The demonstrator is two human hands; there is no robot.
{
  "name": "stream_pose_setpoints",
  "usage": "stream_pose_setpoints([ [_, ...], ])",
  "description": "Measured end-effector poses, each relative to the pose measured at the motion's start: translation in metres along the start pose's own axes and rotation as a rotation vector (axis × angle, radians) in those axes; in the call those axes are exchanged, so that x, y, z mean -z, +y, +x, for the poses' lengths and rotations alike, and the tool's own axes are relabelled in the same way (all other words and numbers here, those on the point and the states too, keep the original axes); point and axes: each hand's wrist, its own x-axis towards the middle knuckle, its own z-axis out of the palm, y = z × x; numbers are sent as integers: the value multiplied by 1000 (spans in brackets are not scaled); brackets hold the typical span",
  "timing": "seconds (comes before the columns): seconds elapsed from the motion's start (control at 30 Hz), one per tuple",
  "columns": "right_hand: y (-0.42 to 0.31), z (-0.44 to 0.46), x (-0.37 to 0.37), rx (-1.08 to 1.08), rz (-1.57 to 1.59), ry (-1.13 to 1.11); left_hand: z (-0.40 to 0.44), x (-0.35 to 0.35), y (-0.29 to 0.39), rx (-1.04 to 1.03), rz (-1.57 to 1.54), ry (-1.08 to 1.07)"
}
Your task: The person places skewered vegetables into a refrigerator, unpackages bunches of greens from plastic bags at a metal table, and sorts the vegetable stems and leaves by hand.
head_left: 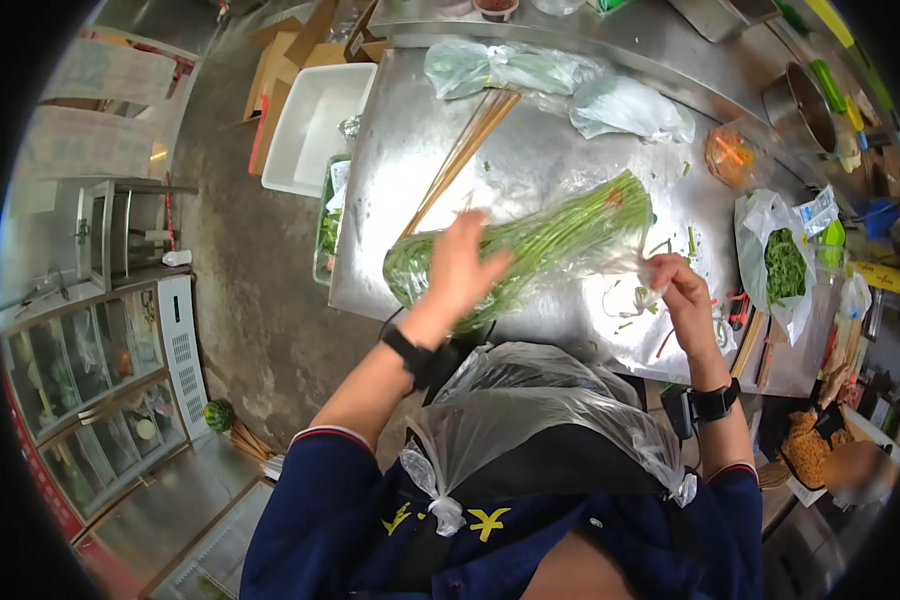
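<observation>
A long bundle of green stalks point(560, 225) in a clear plastic bag lies slantwise on the steel table point(370, 120). My left hand point(462, 265) rests over the leafy end of the bundle, fingers spread and slightly blurred. At the other end, my right hand point(682, 290) pinches the edge of the clear bag between thumb and fingers, beside the cut stalk ends. Thin wooden sticks point(467, 150) lie behind the bundle. Scraps of green stem point(692, 242) are scattered near my right hand.
Plastic bags of produce point(630, 108) line the table's back. An orange-filled bag point(732, 155), an open bag of greens point(785, 265) and a metal pot point(800, 108) stand at right. A white bin point(315, 130) and a green crate point(327, 240) flank the left edge.
</observation>
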Motion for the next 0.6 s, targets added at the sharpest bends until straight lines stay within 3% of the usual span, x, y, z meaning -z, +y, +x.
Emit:
stream_pose_setpoints([
  [0.03,-15,9,-9,5,1,1,-20,-7,7,-194,128,5],
  [0.1,-51,22,-23,257,180,-55,-39,-7,24,-326,214,-92],
  [0.2,-91,25,-23,453,366,11,-33,-1,-9,-247,411,13],
  [0.27,-93,24,5,491,412,112,-26,36,-12,-166,183,143],
  [0.33,-86,23,28,493,468,143,-22,74,-3,-48,31,140],
  [0.37,-74,20,39,488,522,134,-20,83,-1,59,-127,126],
  [0.43,-52,21,44,477,570,123,-13,79,-5,30,1,205],
  [0.5,-27,19,40,105,454,340,-1,70,-10,-23,134,267],
  [0.57,-21,14,25,-109,716,328,12,63,-9,22,296,591],
  [0.6,-19,14,20,-65,699,324,9,61,2,24,266,557],
])
